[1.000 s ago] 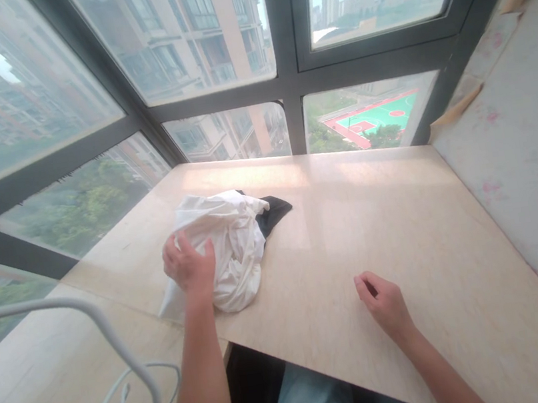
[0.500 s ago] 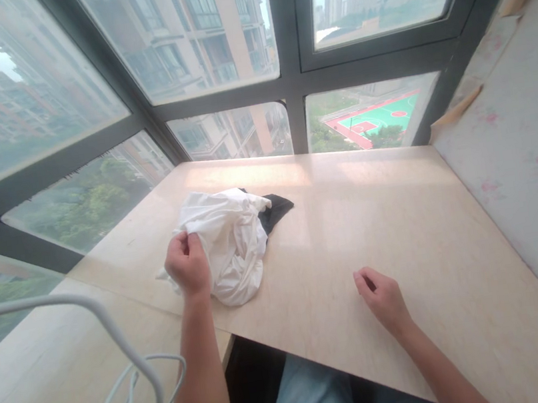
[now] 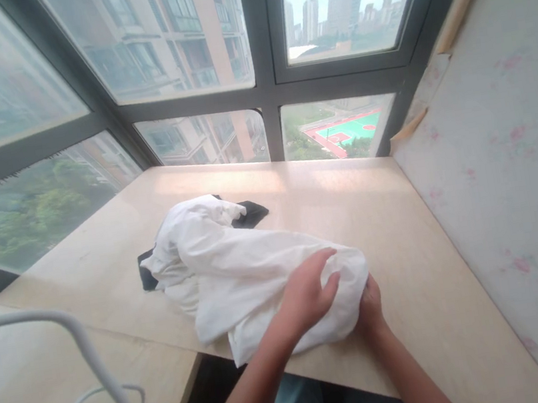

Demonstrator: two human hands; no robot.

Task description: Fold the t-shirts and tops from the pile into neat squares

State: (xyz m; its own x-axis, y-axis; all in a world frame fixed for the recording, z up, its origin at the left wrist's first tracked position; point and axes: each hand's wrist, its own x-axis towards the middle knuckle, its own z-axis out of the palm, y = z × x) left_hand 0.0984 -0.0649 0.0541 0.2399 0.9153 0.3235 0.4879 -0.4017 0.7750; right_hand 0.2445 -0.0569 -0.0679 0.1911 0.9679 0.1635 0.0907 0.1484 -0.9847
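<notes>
A crumpled white garment (image 3: 252,258) stretches across the pale tabletop toward my right hand. Dark fabric (image 3: 250,213) sticks out at its far side, and another dark bit shows at its left end. Flat on top of the garment, near its right end, lies my left hand (image 3: 312,289), with thumb and fingers apart. My right hand (image 3: 369,304) grips the garment's right end from the side; part of its fingers is hidden by the cloth.
A thick white curved tube (image 3: 85,343) and a thinner cable stand at the lower left. Grey-framed windows (image 3: 268,94) border the tabletop (image 3: 382,211) at the back and left. A flowered wall (image 3: 489,189) rises on the right.
The white garment, bunched at the left before, is now spread rightward. My left hand has moved right and opened onto it; my right hand has taken its right end. The view has turned slightly right.
</notes>
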